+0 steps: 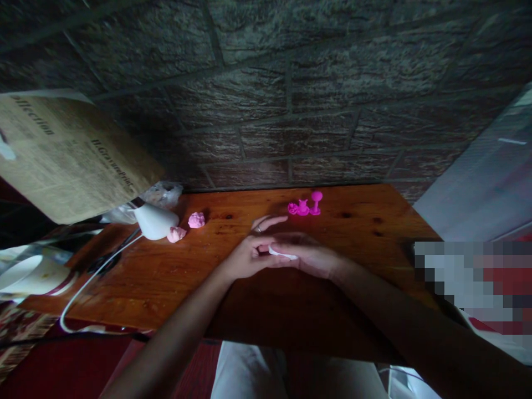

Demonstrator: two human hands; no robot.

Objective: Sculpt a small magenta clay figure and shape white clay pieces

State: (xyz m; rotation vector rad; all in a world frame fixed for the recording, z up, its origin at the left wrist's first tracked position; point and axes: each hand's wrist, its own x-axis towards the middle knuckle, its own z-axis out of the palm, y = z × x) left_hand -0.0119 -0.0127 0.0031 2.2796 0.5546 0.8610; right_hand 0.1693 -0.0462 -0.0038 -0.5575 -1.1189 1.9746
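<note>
My left hand (248, 256) and my right hand (312, 255) meet above the middle of the wooden table (357, 221). Between them they press a small white piece (283, 254), soft-looking, mostly covered by my fingers. A ring sits on a left finger, and that finger stretches out away from the piece. Just beyond my hands stand bright pink small figures: a round curled one (292, 208), a horned one (303, 208) and a ball on a stem (316, 203). Two pale pink crumpled lumps (197, 220) lie to the left.
A white cone-shaped object (155, 220) with a white cable (100, 271) lies at the left, near dark scissors-like handles (102, 262). Behind it are a clear plastic bag (164, 194) and a printed paper sheet or bag (70, 155). White tubs (37, 275) stand far left. A stone wall (266, 133) backs the table.
</note>
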